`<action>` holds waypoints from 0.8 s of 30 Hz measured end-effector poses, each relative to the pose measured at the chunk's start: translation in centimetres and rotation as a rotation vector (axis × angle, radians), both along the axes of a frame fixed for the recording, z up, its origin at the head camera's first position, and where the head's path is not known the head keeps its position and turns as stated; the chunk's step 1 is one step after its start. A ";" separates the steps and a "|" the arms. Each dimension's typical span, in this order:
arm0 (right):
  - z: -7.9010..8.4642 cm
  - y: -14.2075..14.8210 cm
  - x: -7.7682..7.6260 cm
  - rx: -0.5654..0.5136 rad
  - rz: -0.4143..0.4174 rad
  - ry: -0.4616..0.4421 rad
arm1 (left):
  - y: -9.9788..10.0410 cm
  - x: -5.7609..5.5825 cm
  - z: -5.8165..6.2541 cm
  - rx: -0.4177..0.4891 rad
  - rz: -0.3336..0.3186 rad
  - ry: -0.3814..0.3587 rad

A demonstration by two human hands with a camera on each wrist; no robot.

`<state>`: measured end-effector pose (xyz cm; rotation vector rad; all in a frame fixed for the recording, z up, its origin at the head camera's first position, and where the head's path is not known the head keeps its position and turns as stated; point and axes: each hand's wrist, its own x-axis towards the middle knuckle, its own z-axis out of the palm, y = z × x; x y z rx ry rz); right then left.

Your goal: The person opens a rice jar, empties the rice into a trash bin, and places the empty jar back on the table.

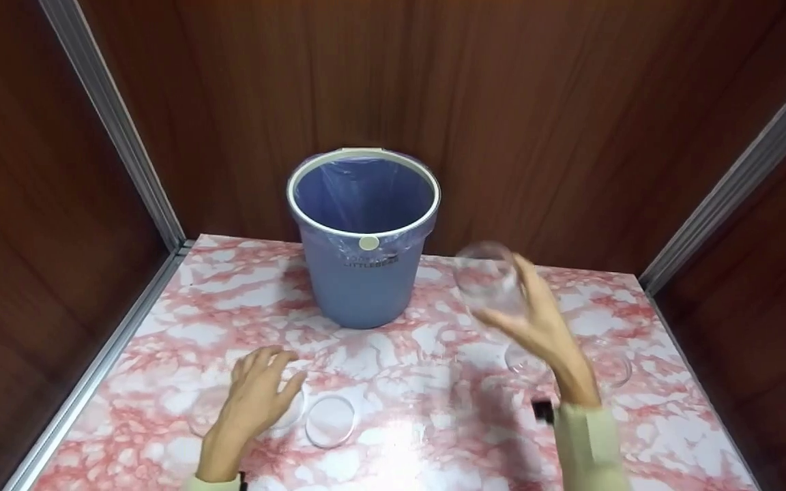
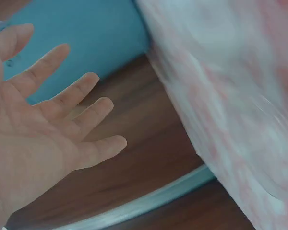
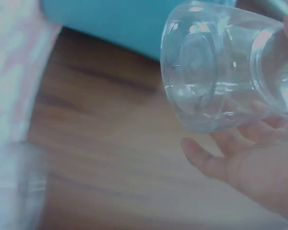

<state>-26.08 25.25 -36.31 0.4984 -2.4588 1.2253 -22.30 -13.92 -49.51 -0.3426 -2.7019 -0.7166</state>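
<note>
My right hand [image 1: 543, 331] holds a clear plastic cup [image 1: 485, 278] up off the table, to the right of a blue bin [image 1: 362, 290]. In the right wrist view the cup [image 3: 197, 72] lies on its side, tilted, with the fingers [image 3: 206, 160] along its wall. My left hand [image 1: 255, 395] hovers over the table's left part with its fingers spread and nothing in them. Below it, partly covered, is a clear round lid-like piece [image 1: 292, 412]. Another clear disc [image 1: 330, 421] lies just right of it, and a faint clear piece [image 1: 203, 411] to its left.
The bin, lined with a clear bag under a pale rim [image 1: 295, 204], stands at the back against a brown wooden panel [image 1: 536, 136]. More clear rounded pieces [image 1: 615, 368] lie on the marbled table [image 1: 243, 300] around my right wrist. Metal rails edge the sides.
</note>
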 end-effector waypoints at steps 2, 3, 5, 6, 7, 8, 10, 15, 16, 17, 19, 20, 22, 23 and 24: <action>-2.9 1.5 0.6 -0.019 -0.087 -0.025 | 0.8 0.1 0.4 0.004 -0.028 0.028; -4.2 2.0 0.8 -0.022 -0.127 -0.030 | 1.1 0.1 0.6 0.012 -0.040 0.033; -6.4 2.8 1.3 -0.017 -0.197 -0.043 | 1.7 -0.1 0.9 0.019 -0.056 0.052; -7.3 3.1 1.6 -0.019 -0.223 -0.054 | 2.0 -0.2 1.1 0.023 -0.065 0.067; -8.1 3.4 1.9 -0.028 -0.245 -0.069 | 2.4 -0.4 1.2 0.027 -0.075 0.086; -8.8 3.6 2.2 -0.033 -0.258 -0.087 | 2.8 -0.6 1.4 0.032 -0.089 0.110; -10.1 4.1 2.7 -0.046 -0.270 -0.138 | 3.6 -1.0 1.7 0.043 -0.119 0.152; -12.6 5.2 4.3 -0.022 -0.293 -0.320 | 5.4 -1.5 2.5 0.061 -0.154 0.194; -13.0 5.4 4.6 -0.013 -0.299 -0.347 | 5.6 -1.5 2.5 0.061 -0.152 0.189; -13.4 5.5 4.9 -0.006 -0.306 -0.370 | 5.8 -1.5 2.6 0.061 -0.150 0.186; -14.0 5.9 5.2 -0.011 -0.320 -0.393 | 6.0 -1.5 2.6 0.061 -0.147 0.179; -14.1 6.0 5.3 -0.014 -0.328 -0.397 | 6.1 -1.6 2.5 0.061 -0.146 0.176; -14.5 6.3 5.4 -0.024 -0.346 -0.396 | 6.2 -1.7 2.3 0.059 -0.144 0.168; -14.6 6.4 5.4 -0.028 -0.350 -0.397 | 6.2 -1.8 2.2 0.056 -0.142 0.163; -14.7 6.5 5.3 -0.027 -0.355 -0.399 | 6.3 -2.0 2.0 0.052 -0.138 0.155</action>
